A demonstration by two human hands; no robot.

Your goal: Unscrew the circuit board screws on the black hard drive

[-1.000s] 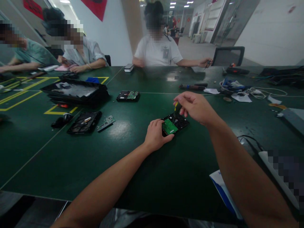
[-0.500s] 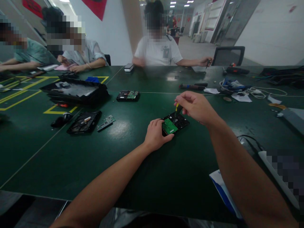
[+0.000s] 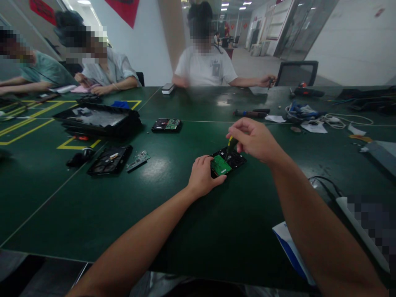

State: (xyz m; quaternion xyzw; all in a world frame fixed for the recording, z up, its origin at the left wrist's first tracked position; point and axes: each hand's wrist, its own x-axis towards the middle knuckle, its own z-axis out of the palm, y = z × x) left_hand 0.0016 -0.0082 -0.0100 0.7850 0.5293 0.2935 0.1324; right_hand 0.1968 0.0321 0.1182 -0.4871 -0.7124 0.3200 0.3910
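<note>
A black hard drive [image 3: 237, 159] lies on the green tabletop with its green circuit board [image 3: 221, 165] facing up. My left hand [image 3: 204, 176] grips the drive's near left end, fingers at the far edge and thumb at the near one. My right hand [image 3: 252, 139] is closed round a yellow-and-black screwdriver [image 3: 230, 144], held nearly upright. Its tip points down at the edge of the circuit board; whether it sits in a screw is too small to tell.
To the left lie a loose circuit board [image 3: 138, 161], an opened black drive casing [image 3: 110, 160] and a stack of black trays [image 3: 97, 119]. Another hard drive [image 3: 166, 125] is farther back. Cables [image 3: 346, 119] and tools are at right. Several people sit across the table.
The screwdriver has turned slightly in my right hand, and those fingers have shifted a little. My left hand and the hard drive stay in place.
</note>
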